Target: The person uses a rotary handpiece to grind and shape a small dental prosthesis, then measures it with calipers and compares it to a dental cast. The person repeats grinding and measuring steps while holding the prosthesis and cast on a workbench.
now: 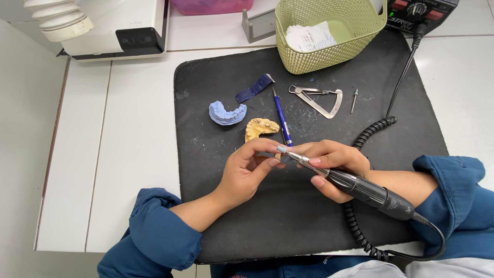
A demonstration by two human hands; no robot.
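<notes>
Handpiece (pixel 355 186) in right hand (pixel 334 159), near plaster cast (pixel 260 127).

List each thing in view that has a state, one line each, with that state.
left hand: fingertips pinching at the handpiece tip.
right hand: gripping the handpiece.
handpiece: held level, tip toward the left hand.
yellow dental cast: lying on the mat.
blue impression: lying on the mat.
blue pen: lying flat.
caliper: lying flat, untouched.
green basket: upright, paper inside.
black mat: flat on the table.
</notes>
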